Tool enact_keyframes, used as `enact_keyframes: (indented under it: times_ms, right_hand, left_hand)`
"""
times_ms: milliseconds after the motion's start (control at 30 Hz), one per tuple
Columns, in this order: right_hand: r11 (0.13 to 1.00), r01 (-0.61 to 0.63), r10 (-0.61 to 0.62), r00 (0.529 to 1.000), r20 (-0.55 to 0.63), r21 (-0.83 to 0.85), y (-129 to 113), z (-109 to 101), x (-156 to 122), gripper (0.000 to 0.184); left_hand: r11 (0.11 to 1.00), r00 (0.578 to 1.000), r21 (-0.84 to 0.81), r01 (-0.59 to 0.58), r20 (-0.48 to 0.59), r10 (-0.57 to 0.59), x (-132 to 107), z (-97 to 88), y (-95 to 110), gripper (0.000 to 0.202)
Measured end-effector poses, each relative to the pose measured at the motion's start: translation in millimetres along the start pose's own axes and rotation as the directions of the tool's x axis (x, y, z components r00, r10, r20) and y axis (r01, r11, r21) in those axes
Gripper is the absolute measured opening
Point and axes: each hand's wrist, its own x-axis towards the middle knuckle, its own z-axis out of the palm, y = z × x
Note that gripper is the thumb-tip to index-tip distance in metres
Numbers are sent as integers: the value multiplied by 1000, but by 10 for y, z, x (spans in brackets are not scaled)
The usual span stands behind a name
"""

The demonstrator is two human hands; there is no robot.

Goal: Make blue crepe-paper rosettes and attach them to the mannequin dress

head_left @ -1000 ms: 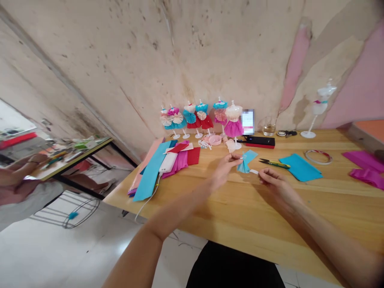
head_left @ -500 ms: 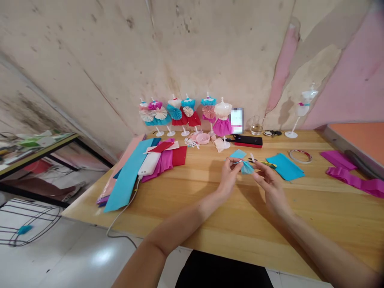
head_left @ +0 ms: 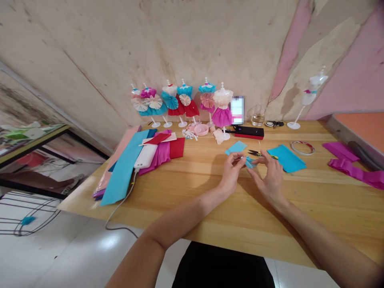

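Both my hands meet over the middle of the wooden table. My left hand and my right hand pinch a small pleated blue paper piece between their fingertips, just above the tabletop. Right behind them lie a small blue paper square, yellow-handled snips and a larger blue sheet.
Several small mannequins in paper dresses stand along the wall, with one bare mannequin at the right. Coloured paper sheets and a white power bank lie at the left. Magenta paper, a tape ring, a glass and a black box also sit there.
My hands came together on the blue pleated piece and my right hand brought its small white strip to it. The view swung right, and the person at the left edge dropped out of view.
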Motion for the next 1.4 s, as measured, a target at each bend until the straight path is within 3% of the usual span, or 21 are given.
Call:
enact_keyframes:
  times_ms: [400, 600, 833, 967, 1200, 1400]
  right_hand:
    - [965, 125, -120, 992, 36, -229, -129, -42, 20, 60]
    - [946, 131, -129, 991, 27, -298, -138, -69, 42, 59]
    - [954, 100, -94, 995, 36, -281, -94, -89, 61, 57]
    - [969, 81, -72, 996, 46, -234, -53, -87, 55, 56]
    - [991, 23, -19, 999, 35, -131, 30, -104, 59, 54]
    - [993, 22, -15, 998, 64, -113, 33, -160, 78, 55]
  left_hand:
    - [995, 1000, 97, -24, 8, 23, -67, 15, 25, 23]
    - [999, 1000, 24, -21, 24, 20, -73, 28, 18, 28]
    - [1000, 1000, -19, 2, 31, -1, -62, 9, 20, 35]
    - [999, 998, 52, -1, 57, -2, -63, -22, 26, 36]
    - [973, 972, 199, -116, 225, 69, -80, -57, 76, 30]
    - [955, 969, 262, -142, 232, 81, -101, -62, 109, 26]
